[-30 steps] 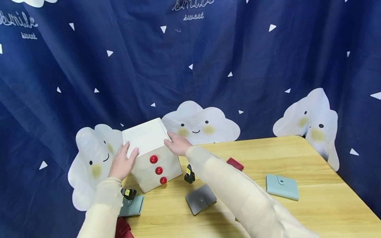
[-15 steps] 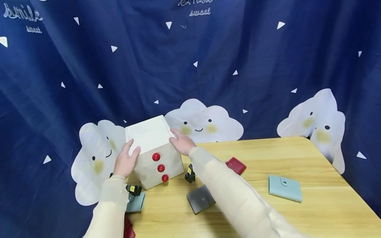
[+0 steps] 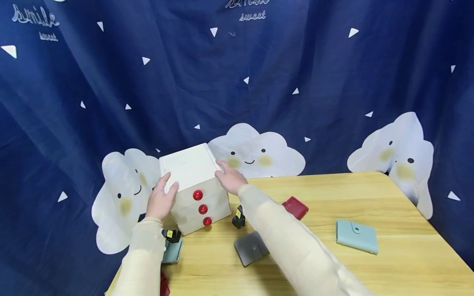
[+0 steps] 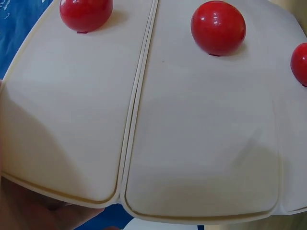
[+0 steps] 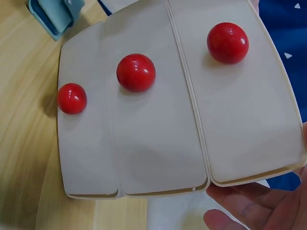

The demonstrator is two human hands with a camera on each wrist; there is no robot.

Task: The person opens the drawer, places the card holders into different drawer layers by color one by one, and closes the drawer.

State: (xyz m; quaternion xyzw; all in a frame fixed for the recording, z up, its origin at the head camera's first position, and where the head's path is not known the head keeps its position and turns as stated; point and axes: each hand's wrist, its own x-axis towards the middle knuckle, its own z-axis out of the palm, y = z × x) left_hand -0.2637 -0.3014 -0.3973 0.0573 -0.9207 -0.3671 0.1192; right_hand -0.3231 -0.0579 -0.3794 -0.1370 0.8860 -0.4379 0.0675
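Observation:
A white drawer box (image 3: pixel 189 167) with three drawers stands at the table's back left, each drawer front bearing a round red knob (image 3: pixel 198 195). My left hand (image 3: pixel 161 201) holds its upper left side, thumb at the top front edge. On the opposite side my right hand (image 3: pixel 231 180) grips the upper right edge, thumb toward the front. The left wrist view shows the drawer fronts (image 4: pixel 201 120) close up, with left fingers (image 4: pixel 38 211) along the side. In the right wrist view, right fingers (image 5: pixel 254 201) reach behind the box's side edge; all drawers look closed.
A grey card holder (image 3: pixel 250 248) lies in front of the box. Farther right are a red card holder (image 3: pixel 295 207) and a light blue one (image 3: pixel 357 236). Another blue card holder (image 3: pixel 172 251) and a red item (image 3: pixel 164 284) sit partly behind my left sleeve. A dark blue curtain (image 3: pixel 259 61) hangs behind.
The head view has shifted slightly, so everything appears a little farther right. Both hands keep their hold, and the box stands in the same place on the table.

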